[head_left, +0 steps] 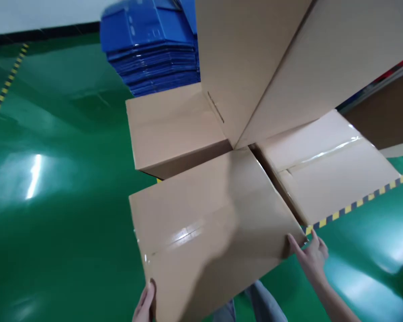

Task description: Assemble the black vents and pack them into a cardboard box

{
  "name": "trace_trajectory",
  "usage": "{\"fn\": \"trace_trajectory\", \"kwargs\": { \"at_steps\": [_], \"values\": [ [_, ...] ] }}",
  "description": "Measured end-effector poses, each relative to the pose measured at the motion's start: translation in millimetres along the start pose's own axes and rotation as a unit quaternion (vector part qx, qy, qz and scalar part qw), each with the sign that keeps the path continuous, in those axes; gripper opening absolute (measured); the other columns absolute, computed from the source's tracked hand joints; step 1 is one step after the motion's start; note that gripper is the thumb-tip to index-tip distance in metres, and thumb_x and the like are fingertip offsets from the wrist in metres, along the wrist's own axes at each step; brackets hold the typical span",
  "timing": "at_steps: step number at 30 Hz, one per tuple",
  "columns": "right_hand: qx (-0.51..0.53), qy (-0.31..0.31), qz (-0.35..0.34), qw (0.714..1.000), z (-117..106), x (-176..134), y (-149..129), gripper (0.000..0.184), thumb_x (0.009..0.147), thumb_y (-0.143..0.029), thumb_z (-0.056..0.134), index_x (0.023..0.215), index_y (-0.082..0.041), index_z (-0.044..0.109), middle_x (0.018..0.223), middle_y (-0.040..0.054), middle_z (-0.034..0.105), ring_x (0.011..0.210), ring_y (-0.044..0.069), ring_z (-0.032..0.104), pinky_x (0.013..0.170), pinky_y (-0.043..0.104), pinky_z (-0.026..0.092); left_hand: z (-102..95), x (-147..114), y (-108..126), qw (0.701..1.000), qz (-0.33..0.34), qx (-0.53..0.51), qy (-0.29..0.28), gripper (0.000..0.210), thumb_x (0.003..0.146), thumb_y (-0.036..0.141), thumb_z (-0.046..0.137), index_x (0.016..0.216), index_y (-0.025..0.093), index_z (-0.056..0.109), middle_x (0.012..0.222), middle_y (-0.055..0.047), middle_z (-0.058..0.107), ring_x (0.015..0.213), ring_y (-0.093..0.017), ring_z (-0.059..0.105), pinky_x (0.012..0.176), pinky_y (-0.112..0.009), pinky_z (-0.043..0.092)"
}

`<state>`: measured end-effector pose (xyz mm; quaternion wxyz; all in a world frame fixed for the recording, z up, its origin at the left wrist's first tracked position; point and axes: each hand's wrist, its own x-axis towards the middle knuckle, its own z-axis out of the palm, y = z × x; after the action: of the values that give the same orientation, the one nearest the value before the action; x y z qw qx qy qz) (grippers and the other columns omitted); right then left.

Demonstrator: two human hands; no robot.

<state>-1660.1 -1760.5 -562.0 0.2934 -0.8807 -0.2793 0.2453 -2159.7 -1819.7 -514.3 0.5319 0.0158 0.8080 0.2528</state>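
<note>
A closed cardboard box (201,232) with clear tape across its top lies in front of me, above my legs. My left hand (145,302) grips its near left corner, thumb on the edge and the other fingers mostly hidden. On the near right corner, my right hand (310,255) has its thumb on the top, with the other fingers around the side. The box's far corner lies close to the foot of a tall cardboard stack. Whether its underside touches the floor is hidden.
Another cardboard box (174,125) stands behind on the left, and a taped box (332,165) on the right. Tall cartons (255,58) rise at the back. Folded blue sheets (151,49) are piled behind. Yellow-black tape (359,201) marks the green floor (70,250).
</note>
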Motion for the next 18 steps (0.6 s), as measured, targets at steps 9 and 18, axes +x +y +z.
{"fn": "trace_trajectory", "kwargs": {
  "at_steps": [9,18],
  "values": [
    [0.253,-0.008,0.169,0.953,18,-7,35,0.075,0.07,-0.061,0.075,0.133,-0.031,0.051,0.133,0.0022,0.061,0.119,0.023,0.06,0.091,0.028,0.058,37.7,25,30,0.998,0.014,-0.029,0.052,0.07,0.084,0.059,0.056,0.147,0.034,0.038,0.151,0.002,0.047,0.143,-0.026,0.037,0.12,-0.041,0.03],
    [0.255,-0.03,0.207,0.944,15,11,65,0.049,0.071,-0.061,0.072,0.113,-0.039,0.064,0.129,-0.0032,0.065,0.132,0.028,0.05,0.093,0.038,0.06,40.2,42,53,0.996,0.01,-0.079,0.039,0.069,0.08,0.057,0.066,0.139,0.029,0.049,0.152,-0.002,0.045,0.143,-0.027,0.035,0.122,-0.045,0.022]
  ]
}}
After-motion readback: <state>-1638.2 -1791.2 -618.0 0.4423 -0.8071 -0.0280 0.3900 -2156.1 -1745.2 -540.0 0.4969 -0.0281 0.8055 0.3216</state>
